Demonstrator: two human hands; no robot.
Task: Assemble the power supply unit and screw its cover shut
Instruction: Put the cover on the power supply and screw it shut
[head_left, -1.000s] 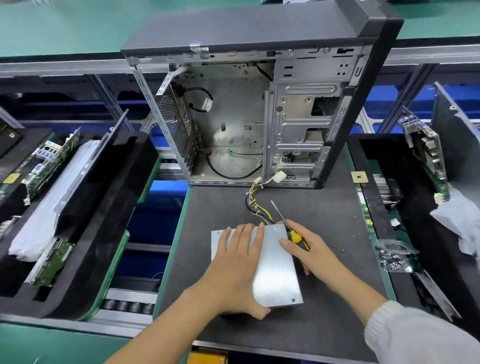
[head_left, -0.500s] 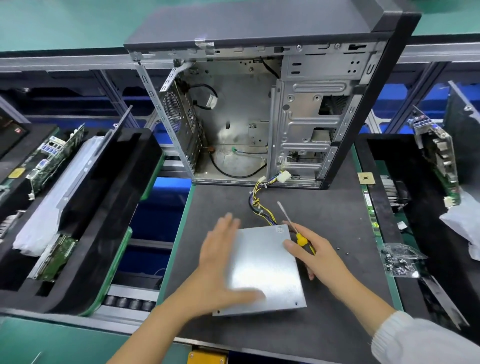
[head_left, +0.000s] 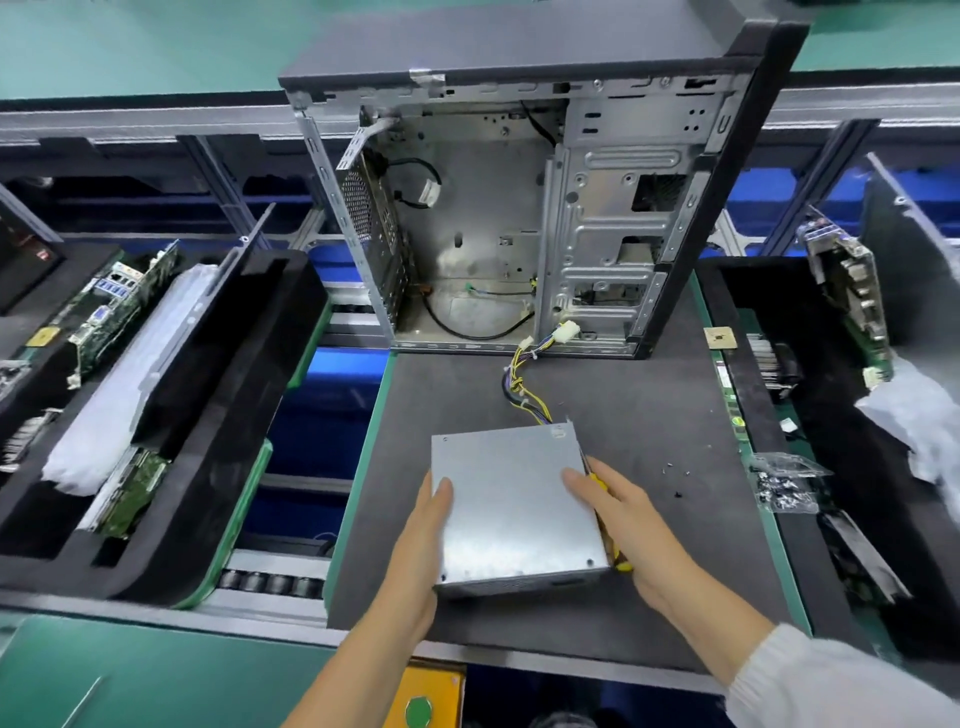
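Power supply unit (head_left: 511, 501) lies flat near worktop (head_left: 649, 410) front edge, cable bundle (head_left: 522, 387) trailing toward the open computer case (head_left: 519, 218); left hand (head_left: 423, 540), fingers straight, steadies its left side, while right hand (head_left: 631, 525) braces the right, clamped on yellow-handled screwdriver (head_left: 608, 512), likely readying screws.

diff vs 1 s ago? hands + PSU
The left hand slid off the top of the power supply unit to its left side; the unit was turned square to the person. The right hand went to its right side, keeping the screwdriver. The computer case and loose screws stayed put.
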